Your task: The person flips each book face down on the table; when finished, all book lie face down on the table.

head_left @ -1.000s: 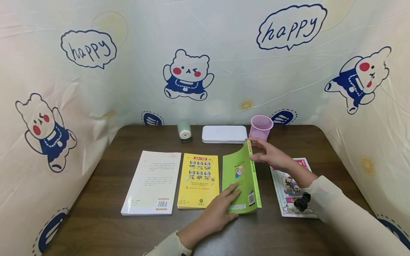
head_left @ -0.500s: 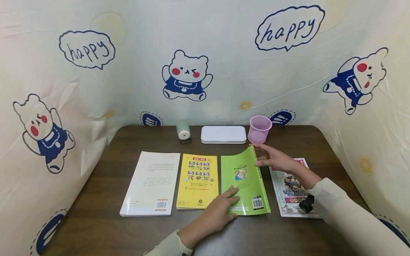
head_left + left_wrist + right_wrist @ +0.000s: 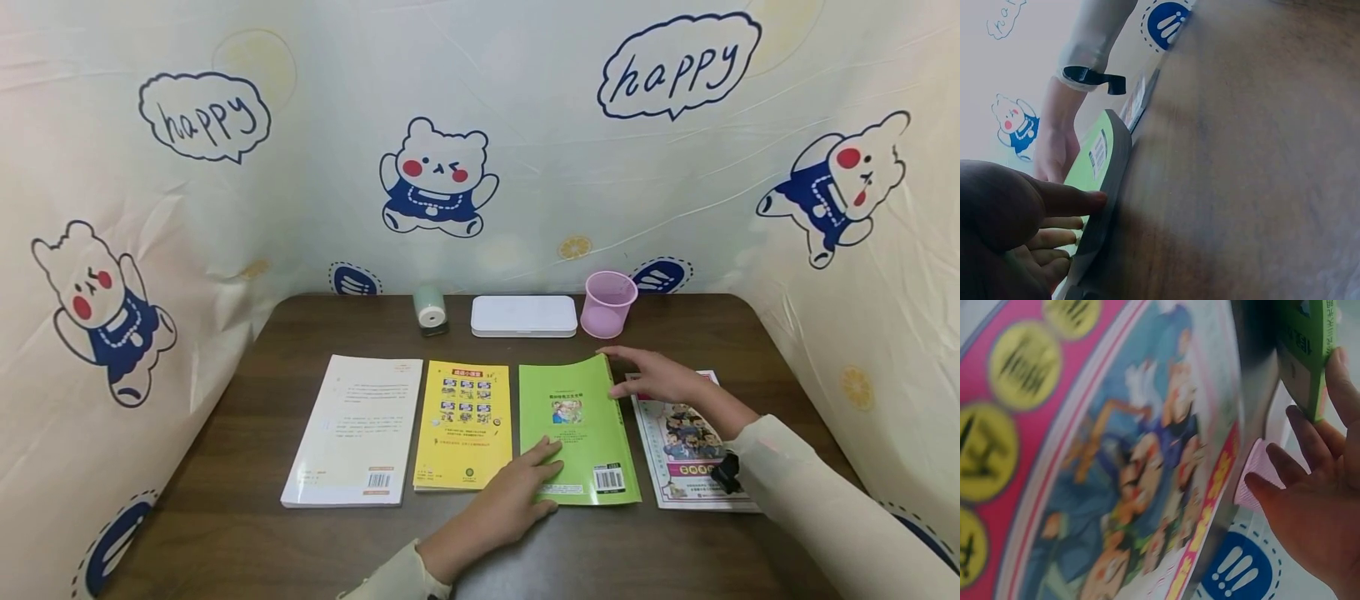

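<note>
A green book [image 3: 577,417] lies back cover up on the table, its right side with the spine raised a little. My left hand [image 3: 513,496] rests on its lower left corner with fingers spread over the cover. In the left wrist view the thumb [image 3: 1069,199] reaches the book's bottom edge. At the upper right corner my right hand [image 3: 660,379] pinches the book; the right wrist view shows the thumb [image 3: 1341,378] against the spine and a finger at the end of the book. The book's underside is mostly hidden in the head view.
A yellow book [image 3: 463,433] and a white book [image 3: 356,433] lie to the left. Partly under my right forearm is a pink-and-white picture book [image 3: 686,467]. Behind stand a green pencil sharpener [image 3: 430,308], a white case [image 3: 523,315] and a purple cup [image 3: 609,307].
The green book's raised spine side has come down to the right, so its cover lies flatter. My right hand has lowered with it; the left hand has stayed on the corner.
</note>
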